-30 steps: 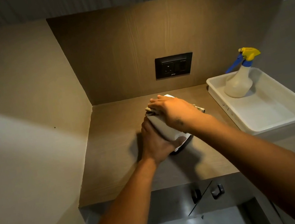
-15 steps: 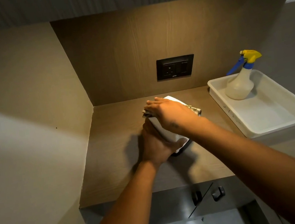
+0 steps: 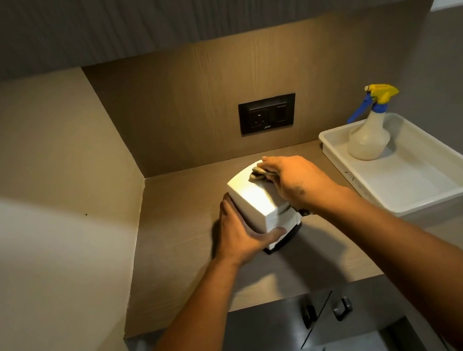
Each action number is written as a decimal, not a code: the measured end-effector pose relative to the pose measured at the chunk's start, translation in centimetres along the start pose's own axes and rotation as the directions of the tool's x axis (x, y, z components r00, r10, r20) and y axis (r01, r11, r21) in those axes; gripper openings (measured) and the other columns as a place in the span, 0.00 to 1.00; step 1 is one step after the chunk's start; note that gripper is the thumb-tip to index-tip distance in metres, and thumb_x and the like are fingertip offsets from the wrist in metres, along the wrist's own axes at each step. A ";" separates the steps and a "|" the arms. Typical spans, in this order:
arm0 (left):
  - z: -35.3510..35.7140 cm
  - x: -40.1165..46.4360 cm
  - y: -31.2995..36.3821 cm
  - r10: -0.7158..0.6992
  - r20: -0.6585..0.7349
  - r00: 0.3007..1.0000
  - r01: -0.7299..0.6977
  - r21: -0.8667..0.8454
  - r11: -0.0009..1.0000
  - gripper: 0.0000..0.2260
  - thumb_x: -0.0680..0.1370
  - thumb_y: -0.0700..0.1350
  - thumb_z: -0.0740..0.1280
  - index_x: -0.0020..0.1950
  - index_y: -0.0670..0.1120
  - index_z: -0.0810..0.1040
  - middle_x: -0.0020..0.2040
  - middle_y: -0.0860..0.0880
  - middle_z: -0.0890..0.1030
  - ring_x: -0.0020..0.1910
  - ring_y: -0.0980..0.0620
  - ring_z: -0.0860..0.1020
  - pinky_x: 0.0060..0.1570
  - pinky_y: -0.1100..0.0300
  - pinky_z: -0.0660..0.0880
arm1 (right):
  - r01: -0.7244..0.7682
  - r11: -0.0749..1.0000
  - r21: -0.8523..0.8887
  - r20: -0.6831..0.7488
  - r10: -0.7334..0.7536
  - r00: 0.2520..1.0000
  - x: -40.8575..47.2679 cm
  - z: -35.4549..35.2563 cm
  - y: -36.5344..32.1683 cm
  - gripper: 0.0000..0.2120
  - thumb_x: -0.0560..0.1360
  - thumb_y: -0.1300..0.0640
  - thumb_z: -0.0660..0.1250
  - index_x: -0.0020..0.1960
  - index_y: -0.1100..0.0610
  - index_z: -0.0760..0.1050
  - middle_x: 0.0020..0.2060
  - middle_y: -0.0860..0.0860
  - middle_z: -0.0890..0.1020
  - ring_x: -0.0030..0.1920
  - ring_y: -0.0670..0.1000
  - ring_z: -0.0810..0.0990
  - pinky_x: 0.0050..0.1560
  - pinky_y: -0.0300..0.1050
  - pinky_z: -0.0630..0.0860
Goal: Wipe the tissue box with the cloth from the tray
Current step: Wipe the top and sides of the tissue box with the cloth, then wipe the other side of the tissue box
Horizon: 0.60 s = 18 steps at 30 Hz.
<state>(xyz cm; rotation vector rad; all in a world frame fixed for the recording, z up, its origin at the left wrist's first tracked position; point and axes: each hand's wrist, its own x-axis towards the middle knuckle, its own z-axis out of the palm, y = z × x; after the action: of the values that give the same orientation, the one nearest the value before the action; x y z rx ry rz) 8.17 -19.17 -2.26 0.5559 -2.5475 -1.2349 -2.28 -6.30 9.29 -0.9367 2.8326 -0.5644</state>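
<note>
A white tissue box (image 3: 254,199) with a dark base stands tilted on the wooden counter (image 3: 186,276), near the middle. My left hand (image 3: 242,232) grips its near left side and holds it steady. My right hand (image 3: 296,181) lies on the top of the box and presses a crumpled grey cloth (image 3: 259,174) against it. Only a small edge of the cloth shows past my fingertips. The white tray (image 3: 430,186) sits on the counter to the right of the box.
A clear spray bottle (image 3: 370,137) with a yellow and blue trigger stands in the tray's far corner. A black wall socket (image 3: 268,113) is set in the back panel. A cupboard overhangs the counter. Two dark drawer handles (image 3: 325,310) sit below the counter edge.
My right hand and the cloth have slid to the right across the top of the box, uncovering its white left part. My left hand keeps its hold on the box.
</note>
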 end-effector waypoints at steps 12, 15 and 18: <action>-3.3 2.4 8.5 -0.019 -0.106 0.994 0.033 0.138 0.990 0.54 0.66 0.80 0.60 0.82 0.49 0.51 0.83 0.50 0.51 0.80 0.44 0.54 0.75 0.39 0.58 | -0.271 -0.391 0.879 0.418 0.360 0.834 -4.4 1.5 10.3 0.15 0.78 0.50 0.62 0.59 0.59 0.77 0.50 0.60 0.84 0.49 0.60 0.84 0.50 0.57 0.78; -1.4 4.7 12.2 -0.094 -0.079 0.992 0.119 0.437 0.892 0.45 0.76 0.73 0.53 0.82 0.42 0.55 0.83 0.43 0.51 0.81 0.41 0.48 0.74 0.32 0.50 | -0.251 -0.511 0.822 0.450 0.312 0.837 -4.8 2.7 10.1 0.19 0.79 0.47 0.60 0.55 0.62 0.78 0.49 0.61 0.84 0.47 0.60 0.84 0.45 0.54 0.78; 0.5 4.8 12.9 -0.232 -0.034 0.972 0.210 0.565 0.798 0.39 0.80 0.69 0.50 0.80 0.42 0.58 0.80 0.40 0.58 0.78 0.38 0.55 0.69 0.32 0.60 | -0.246 -0.577 0.779 0.468 0.274 0.840 -5.2 3.1 9.9 0.20 0.79 0.47 0.60 0.55 0.63 0.78 0.47 0.61 0.85 0.44 0.59 0.85 0.43 0.53 0.78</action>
<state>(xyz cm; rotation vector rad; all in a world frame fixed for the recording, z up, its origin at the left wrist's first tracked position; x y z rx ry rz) 0.75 -13.68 7.97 0.9851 -2.9419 -0.5089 -2.93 3.15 2.54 0.4384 0.9418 -2.2442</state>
